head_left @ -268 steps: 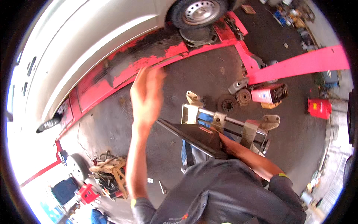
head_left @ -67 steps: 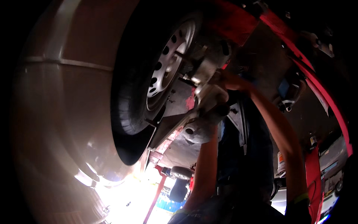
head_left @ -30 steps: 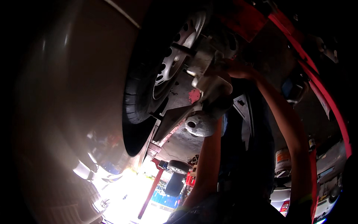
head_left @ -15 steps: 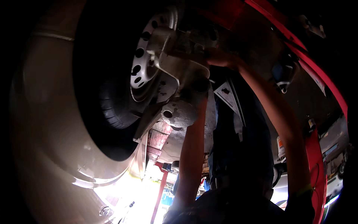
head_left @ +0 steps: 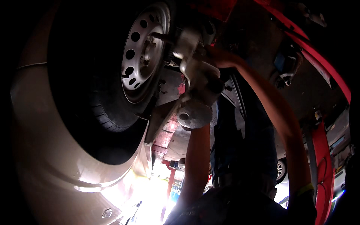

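A bulky grey metal suspension arm (head_left: 198, 80) is held up in front of me, with a round cup-shaped seat (head_left: 195, 114) low on it and a flat bracket (head_left: 155, 131) slanting down to the left. At its upper right side, my right hand (head_left: 216, 56) grips it, the fingers dark and partly hidden. Behind the round seat my left forearm (head_left: 197, 150) rises to the arm; the left hand is hidden there. Just left of the metal stands a wheel (head_left: 138, 56) with a pale perforated steel rim and a dark tire (head_left: 107, 118). The arm appears apart from the rim.
Beige car bodywork (head_left: 56, 146) curves around the wheel on the left. Red metal posts (head_left: 323, 168) rise at the right. A dark triangular metal frame (head_left: 234, 95) is beside my right forearm, and a blue-and-white object (head_left: 283, 71) lies farther right. Bright light glares at lower left.
The suspension arm has shifted right in view, away from the rim, and turned, uncovering the hub and more of the wheel. Both my arms still reach to it.
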`<state>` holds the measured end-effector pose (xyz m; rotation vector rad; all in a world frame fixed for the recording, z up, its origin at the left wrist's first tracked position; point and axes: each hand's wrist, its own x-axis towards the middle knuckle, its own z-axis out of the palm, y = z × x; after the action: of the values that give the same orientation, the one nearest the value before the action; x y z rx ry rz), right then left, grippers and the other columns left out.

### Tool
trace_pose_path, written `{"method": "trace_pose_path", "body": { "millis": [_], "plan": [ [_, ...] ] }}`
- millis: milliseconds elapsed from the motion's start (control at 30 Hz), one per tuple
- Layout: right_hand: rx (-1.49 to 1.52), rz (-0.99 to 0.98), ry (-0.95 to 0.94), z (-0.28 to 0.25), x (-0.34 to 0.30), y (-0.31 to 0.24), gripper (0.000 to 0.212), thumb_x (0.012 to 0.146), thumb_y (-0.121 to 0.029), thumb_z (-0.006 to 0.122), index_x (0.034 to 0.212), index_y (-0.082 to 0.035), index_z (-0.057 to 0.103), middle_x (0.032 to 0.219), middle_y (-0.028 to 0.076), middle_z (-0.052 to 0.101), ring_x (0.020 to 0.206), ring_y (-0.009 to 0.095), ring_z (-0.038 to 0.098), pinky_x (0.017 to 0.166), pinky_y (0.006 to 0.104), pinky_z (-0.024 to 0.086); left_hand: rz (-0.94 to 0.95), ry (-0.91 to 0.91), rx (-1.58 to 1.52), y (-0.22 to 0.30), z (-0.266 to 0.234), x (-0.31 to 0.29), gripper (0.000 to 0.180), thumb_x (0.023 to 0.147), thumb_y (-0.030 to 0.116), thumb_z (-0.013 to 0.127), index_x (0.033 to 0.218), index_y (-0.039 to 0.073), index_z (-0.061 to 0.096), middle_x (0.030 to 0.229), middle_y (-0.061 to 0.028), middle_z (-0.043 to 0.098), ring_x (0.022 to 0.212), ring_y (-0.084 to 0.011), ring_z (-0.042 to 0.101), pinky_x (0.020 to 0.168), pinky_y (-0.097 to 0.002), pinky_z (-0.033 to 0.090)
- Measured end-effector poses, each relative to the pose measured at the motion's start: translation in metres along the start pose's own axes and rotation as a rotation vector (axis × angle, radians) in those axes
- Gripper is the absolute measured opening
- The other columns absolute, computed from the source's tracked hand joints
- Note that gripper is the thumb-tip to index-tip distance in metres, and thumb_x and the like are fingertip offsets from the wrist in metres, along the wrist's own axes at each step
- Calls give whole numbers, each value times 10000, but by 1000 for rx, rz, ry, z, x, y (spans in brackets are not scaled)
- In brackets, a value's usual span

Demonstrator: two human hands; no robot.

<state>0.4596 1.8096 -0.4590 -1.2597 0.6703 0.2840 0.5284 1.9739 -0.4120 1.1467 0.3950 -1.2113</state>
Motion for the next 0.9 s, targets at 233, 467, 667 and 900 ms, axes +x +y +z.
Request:
{"method": "trace_pose_path", "body": {
  "millis": [233, 467, 667, 900],
  "plan": [
    [111, -81, 151, 16, -18, 26, 577, 786, -159, 554, 1271, 16, 297, 1088, 250, 529, 1001, 277, 540, 826, 340, 433, -32, 27, -27, -30, -5, -21, 397, 859, 270, 523, 1180, 41, 474, 1110, -115, 532, 1001, -202, 515, 858, -332, 429],
    [223, -19, 52, 18, -25, 32, 538, 838, -138, 547, 1300, -14, 302, 1230, 177, 449, 1138, 225, 440, 953, 325, 354, -31, 60, -36, -32, -10, -40, 398, 856, 273, 530, 1175, 42, 477, 1111, -117, 533, 1002, -205, 517, 857, -334, 432],
    [129, -100, 156, 37, -24, 45, 582, 838, -121, 557, 1324, -19, 254, 1240, 177, 438, 1123, 210, 439, 951, 323, 356, -38, 47, -60, -26, -9, -30, 398, 853, 276, 535, 1171, 42, 478, 1112, -118, 533, 1003, -208, 518, 856, -336, 435],
    [8, 17, 110, 44, -23, 46, 733, 779, -178, 591, 1317, 39, 143, 1133, 261, 488, 1071, 331, 498, 904, 368, 399, -68, 17, -81, -14, -7, -14, 399, 850, 279, 541, 1166, 43, 481, 1114, -120, 533, 1005, -211, 520, 854, -338, 437]
  ]
}}
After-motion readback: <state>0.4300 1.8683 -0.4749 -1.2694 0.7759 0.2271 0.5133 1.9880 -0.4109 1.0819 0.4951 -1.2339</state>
